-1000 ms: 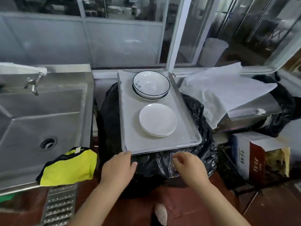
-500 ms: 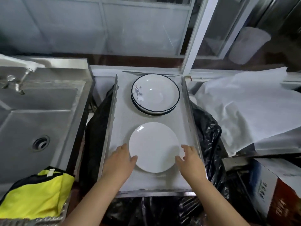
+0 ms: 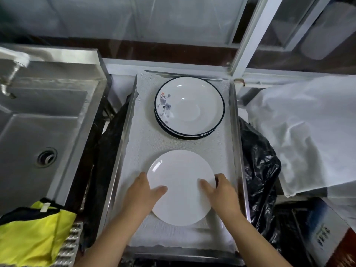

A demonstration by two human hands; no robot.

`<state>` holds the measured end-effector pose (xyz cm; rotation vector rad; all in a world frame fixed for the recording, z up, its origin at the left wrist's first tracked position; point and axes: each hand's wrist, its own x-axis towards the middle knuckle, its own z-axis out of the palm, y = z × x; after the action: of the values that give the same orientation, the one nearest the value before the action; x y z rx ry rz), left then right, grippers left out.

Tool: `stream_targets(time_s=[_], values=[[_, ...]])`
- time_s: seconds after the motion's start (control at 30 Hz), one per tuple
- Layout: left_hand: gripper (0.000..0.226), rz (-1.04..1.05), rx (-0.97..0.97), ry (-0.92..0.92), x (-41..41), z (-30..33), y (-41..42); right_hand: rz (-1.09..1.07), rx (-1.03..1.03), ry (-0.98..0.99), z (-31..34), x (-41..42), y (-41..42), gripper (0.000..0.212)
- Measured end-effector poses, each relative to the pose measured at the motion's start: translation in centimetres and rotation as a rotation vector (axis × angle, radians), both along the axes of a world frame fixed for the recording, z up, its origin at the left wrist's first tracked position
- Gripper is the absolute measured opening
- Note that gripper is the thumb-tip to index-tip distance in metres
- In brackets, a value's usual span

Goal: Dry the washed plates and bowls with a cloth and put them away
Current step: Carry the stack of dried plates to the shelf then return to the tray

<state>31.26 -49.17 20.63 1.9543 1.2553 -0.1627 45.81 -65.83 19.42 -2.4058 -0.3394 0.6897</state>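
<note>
- Left hand [image 3: 141,191] grips the plate [image 3: 181,186] at its left edge, thumb on top.
- Right hand [image 3: 221,191] grips its right edge.
- Plate lies between them, over the tray [image 3: 238,151].

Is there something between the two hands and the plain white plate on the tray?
Nothing visible. The left hand and right hand already hold the white plate at its near edges, thumbs on top. The blue-rimmed bowls sit apart, farther back on the tray.
</note>
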Motion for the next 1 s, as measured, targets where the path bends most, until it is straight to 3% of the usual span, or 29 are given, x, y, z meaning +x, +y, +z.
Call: stream_targets(time_s=[0.17,0.37,0.6,1.0], values=[[0.05,0.128,-0.142,-0.061,0.3,-0.7,0.5,-0.071,0.031,0.024,-0.3,-0.1,0.5,0.037],[0.051,0.077,-0.132,-0.086,0.1,0.0,1.4,-0.14,0.073,0.021,0.2,-1.4,0.3,0.035],[0.051,-0.098,-0.153,-0.187,-1.4,2.4,2.6,-0.288,0.105,-0.033,3.3,-5.1,-0.3,0.036],[0.053,-0.646,-0.226,-0.297,-6.4,7.4,0.4,-0.815,0.128,-0.144,8.0,-20.9,-5.5,0.029]])
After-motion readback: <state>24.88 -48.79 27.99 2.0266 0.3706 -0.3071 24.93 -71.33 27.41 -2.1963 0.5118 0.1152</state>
